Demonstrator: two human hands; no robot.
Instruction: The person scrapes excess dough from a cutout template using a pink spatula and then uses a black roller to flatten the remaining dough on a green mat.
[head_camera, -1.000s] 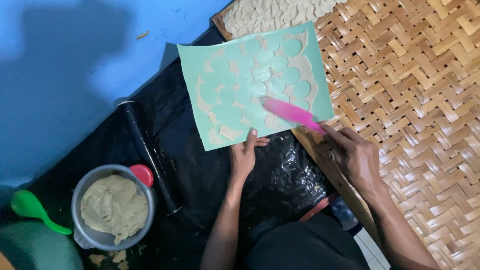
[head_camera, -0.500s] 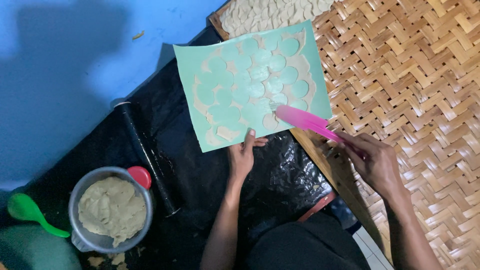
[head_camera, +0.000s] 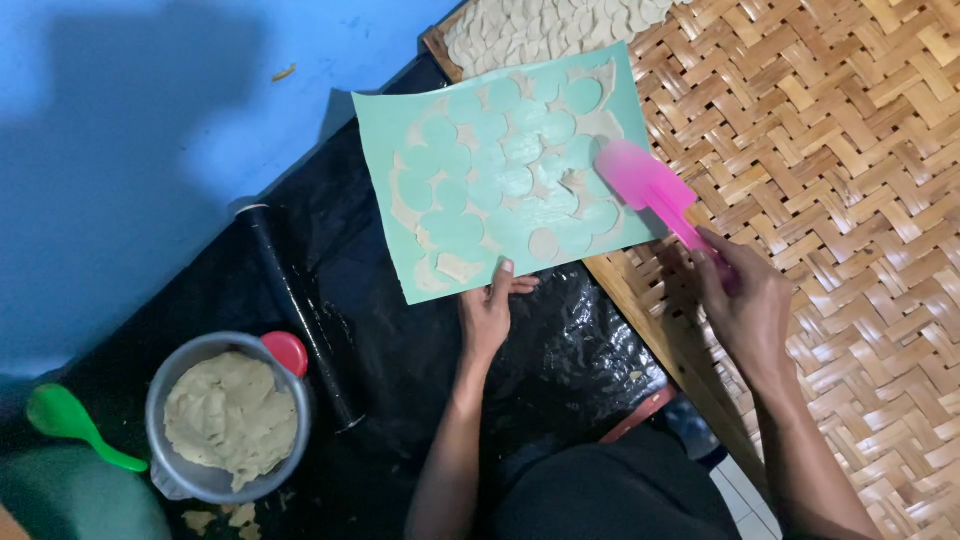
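A mint-green sheet (head_camera: 480, 130) lies on black plastic, covered with thin pale dough (head_camera: 455, 268) cut through with several round holes. My left hand (head_camera: 492, 312) presses fingertips on the sheet's near edge. My right hand (head_camera: 745, 305) grips the handle of a pink spatula (head_camera: 650, 188), whose blade rests over the sheet's right side. One round dough disc (head_camera: 543, 243) sits near the bottom edge of the sheet.
A black rolling pin (head_camera: 295, 310) lies left of the sheet. A metal pot of dough (head_camera: 228, 415) with a red lid (head_camera: 287, 352) stands at lower left, beside a green spoon (head_camera: 70, 422). A woven bamboo mat (head_camera: 850, 180) holds cut dough rounds (head_camera: 530, 25) at the top.
The pink spatula has lifted and swung right, from the sheet's lower middle to its right edge. My left hand stays pressed on the sheet's near edge.
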